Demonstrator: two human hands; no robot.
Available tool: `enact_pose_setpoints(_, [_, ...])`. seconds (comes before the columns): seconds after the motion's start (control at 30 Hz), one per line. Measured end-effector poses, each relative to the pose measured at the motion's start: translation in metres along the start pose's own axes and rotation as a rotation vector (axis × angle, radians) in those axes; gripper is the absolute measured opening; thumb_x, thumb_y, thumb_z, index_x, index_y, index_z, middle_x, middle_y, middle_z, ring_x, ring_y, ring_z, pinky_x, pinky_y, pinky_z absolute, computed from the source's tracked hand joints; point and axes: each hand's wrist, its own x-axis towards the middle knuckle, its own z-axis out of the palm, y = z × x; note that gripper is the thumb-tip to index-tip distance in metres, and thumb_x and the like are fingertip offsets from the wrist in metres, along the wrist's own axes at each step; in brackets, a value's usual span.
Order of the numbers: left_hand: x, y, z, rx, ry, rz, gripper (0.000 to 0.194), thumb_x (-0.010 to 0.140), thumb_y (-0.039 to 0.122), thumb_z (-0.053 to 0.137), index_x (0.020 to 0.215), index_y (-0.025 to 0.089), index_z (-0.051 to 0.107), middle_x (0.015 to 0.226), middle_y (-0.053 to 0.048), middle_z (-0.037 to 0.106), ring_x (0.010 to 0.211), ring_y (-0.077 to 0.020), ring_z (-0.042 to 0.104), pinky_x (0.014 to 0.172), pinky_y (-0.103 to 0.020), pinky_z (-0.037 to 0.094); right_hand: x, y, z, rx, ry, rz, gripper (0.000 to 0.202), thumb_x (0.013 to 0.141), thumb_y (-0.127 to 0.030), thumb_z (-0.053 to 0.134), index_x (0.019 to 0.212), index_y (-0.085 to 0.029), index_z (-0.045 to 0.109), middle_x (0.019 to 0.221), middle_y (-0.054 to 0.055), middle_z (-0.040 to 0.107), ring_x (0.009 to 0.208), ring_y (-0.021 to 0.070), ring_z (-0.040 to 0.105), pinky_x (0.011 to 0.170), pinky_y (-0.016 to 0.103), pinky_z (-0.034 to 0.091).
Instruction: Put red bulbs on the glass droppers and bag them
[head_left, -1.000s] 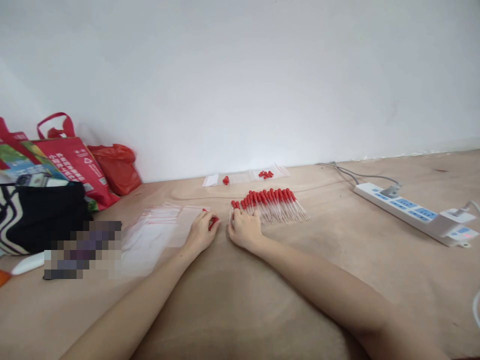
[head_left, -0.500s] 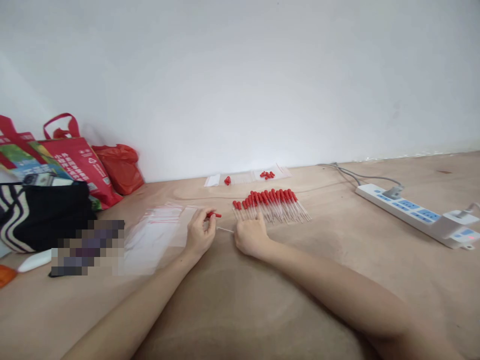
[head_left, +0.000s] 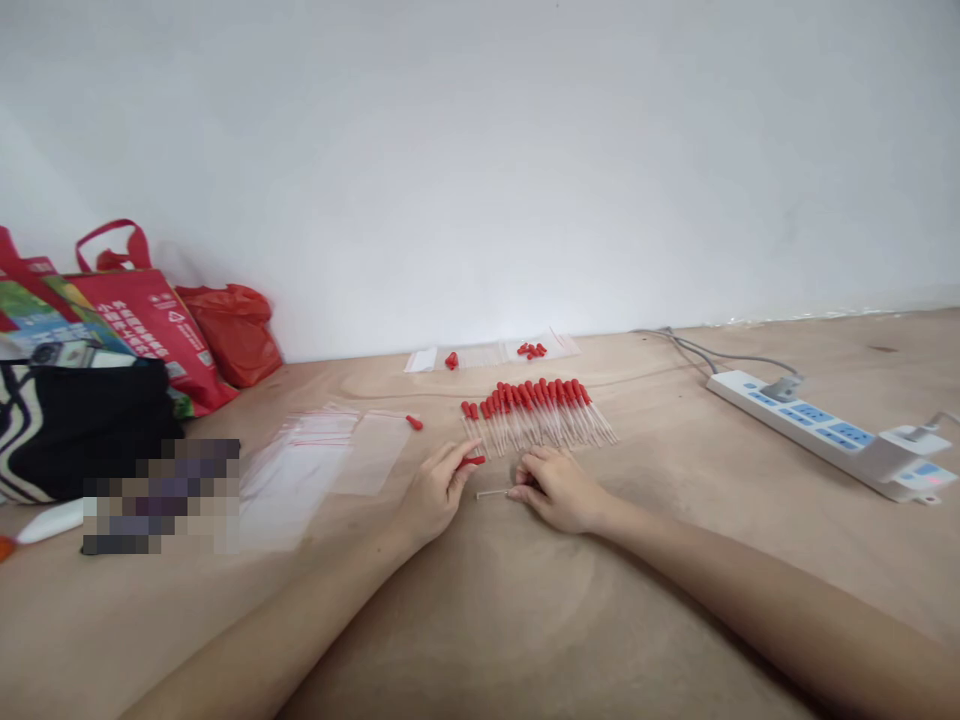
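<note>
Between the thumb and fingers of my left hand is a small red rubber bulb. My right hand pinches a thin clear glass tube whose free end points left, just below the bulb. Tube and bulb are apart. Behind both hands lies a row of droppers, clear tubes with red bulbs on their far ends. One loose red bulb rests at the edge of a clear zip bag, left of the row.
Stacked zip bags lie at left. By the wall is another bag with red bulbs and a few more bulbs. Shopping bags and a black striped cloth stand far left; a power strip with cables lies right.
My left hand has moved right and nearer with a red bulb, leaving another bulb by the zip bag. My right hand has come away from the dropper row, rightward, still pinching the tube.
</note>
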Motion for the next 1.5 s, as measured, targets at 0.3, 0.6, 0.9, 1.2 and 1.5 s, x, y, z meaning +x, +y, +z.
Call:
enact_pose_setpoints(0.3, [-0.001,0.004,-0.003,-0.029,-0.047,0.020,0.020,0.086,0.017,0.036,0.092,0.018,0.056,0.085,-0.005,0.060,0.083,-0.0171,0.056,0.074,-0.030,0.045,-0.004,0.004,0.003,0.132,0.107,0.080,0.011,0.085,-0.025,0.037,0.081,-0.018,0.044,0.077,0.001,0.059,0.070,0.0125,0.052,0.071,0.028,0.028])
enact_pose_setpoints(0.6, [-0.002,0.006,-0.003,-0.077,-0.044,0.044,0.018,0.086,0.017,0.038,0.091,0.018,0.055,0.084,-0.003,0.062,0.078,-0.0145,0.058,0.071,-0.026,0.046,-0.003,0.001,0.004,0.178,0.091,0.064,0.010,0.085,-0.024,0.037,0.082,-0.018,0.045,0.076,0.001,0.059,0.070,0.0127,0.054,0.073,0.029,0.028])
enact_pose_setpoints(0.9, [-0.002,0.004,-0.004,-0.097,-0.029,0.092,0.015,0.085,0.020,0.043,0.087,0.017,0.058,0.079,-0.004,0.063,0.073,-0.0142,0.059,0.066,-0.025,0.047,-0.002,0.003,0.003,0.287,0.072,0.056,0.013,0.083,-0.026,0.044,0.075,-0.018,0.050,0.062,-0.004,0.056,0.058,0.0100,0.049,0.075,0.029,0.030])
enact_pose_setpoints(1.2, [-0.005,0.004,-0.002,-0.032,-0.057,0.225,0.016,0.086,0.020,0.043,0.085,0.014,0.058,0.074,-0.005,0.061,0.068,-0.0139,0.057,0.063,-0.025,0.045,0.001,0.010,0.003,0.190,0.084,0.027,0.019,0.081,-0.030,0.047,0.070,-0.019,0.057,0.058,-0.004,0.057,0.052,0.0089,0.044,0.073,0.029,0.026])
enact_pose_setpoints(1.5, [-0.005,0.005,0.000,0.058,-0.114,0.275,0.016,0.087,0.020,0.041,0.082,0.013,0.054,0.074,-0.005,0.059,0.068,-0.0145,0.053,0.063,-0.025,0.043,-0.001,0.001,0.000,0.008,0.134,-0.076,0.019,0.082,-0.023,0.044,0.068,-0.017,0.055,0.063,-0.003,0.061,0.054,0.0080,0.045,0.067,0.027,0.019])
